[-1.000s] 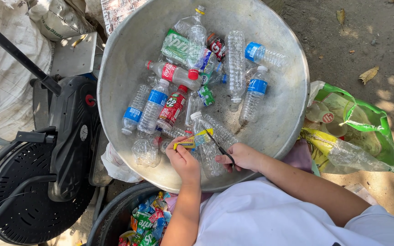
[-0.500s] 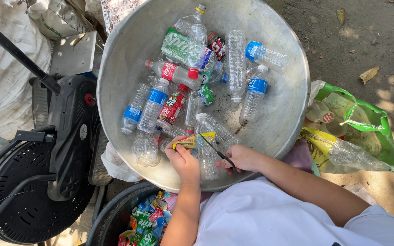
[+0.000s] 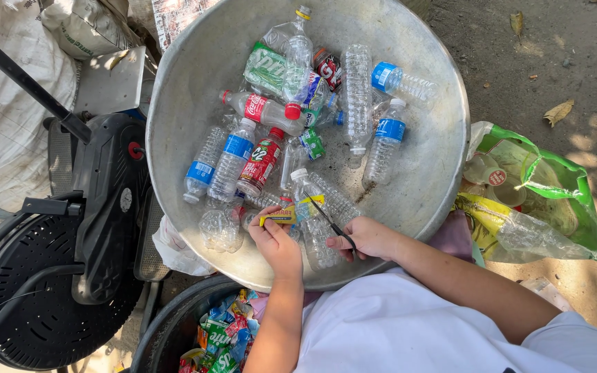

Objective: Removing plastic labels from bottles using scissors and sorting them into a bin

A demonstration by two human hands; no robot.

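A big round metal basin (image 3: 195, 90) holds several empty plastic bottles. At its near rim my left hand (image 3: 276, 243) pinches a yellow label (image 3: 279, 215) still wrapped on a clear bottle (image 3: 326, 207). My right hand (image 3: 367, 238) grips a thin dark blade (image 3: 325, 215) whose tip rests at the label's edge on that bottle. Other bottles nearby include a red-labelled one (image 3: 260, 164) and blue-labelled ones (image 3: 231, 159).
A dark bin (image 3: 174, 331) with several torn coloured labels sits below the basin. A green bag (image 3: 554, 200) of clear plastic lies right. Black fan-like equipment (image 3: 43, 290) stands left, white sacks (image 3: 8, 124) behind it. Bare dirt ground is at the upper right.
My hands have stayed on the clear bottle; the blade has shifted slightly along the yellow label, which is lifted a little more off the bottle.
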